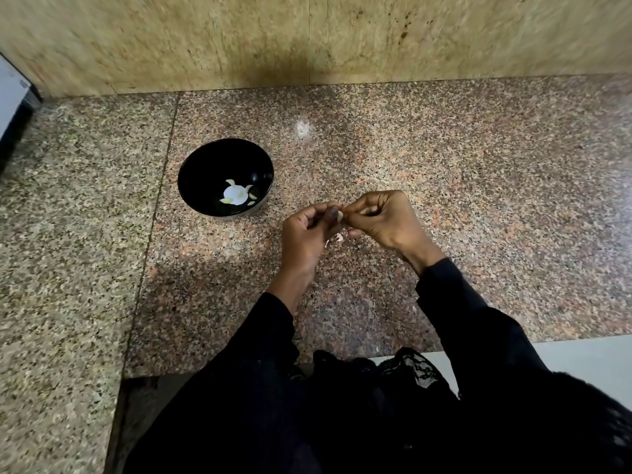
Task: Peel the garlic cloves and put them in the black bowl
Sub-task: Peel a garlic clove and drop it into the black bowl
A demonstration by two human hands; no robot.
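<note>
My fingertips meet over a garlic clove (340,215), pale and small, held right between my two hands above the counter. My left hand (307,234) has its fingers curled in, thumb and forefinger pinching the clove from the 9 o'clock side. My right hand (379,218) comes in from 3 o'clock, fingers bunched tight and nipping at the clove's end; whether it's skin or flesh under those tips, I cannot tell. Just below the hands, at 6 o'clock from the clove, scraps of peel (337,238) lie on the stone, partly hidden by my left fingers.

Out at 10 o'clock from my hands sits the black bowl (191,172), standing apart from them, upright on the counter. In its bottom there are peeled cloves (229,182), a few pale pieces around a bright glare spot.

The counter (478,206) is speckled pinkish granite, with a seam running down at 9 o'clock into a greyer slab. At 12 o'clock a tan stone wall (307,39) rises behind. Towards 6 o'clock, my black sleeves (472,323) run back to me.
</note>
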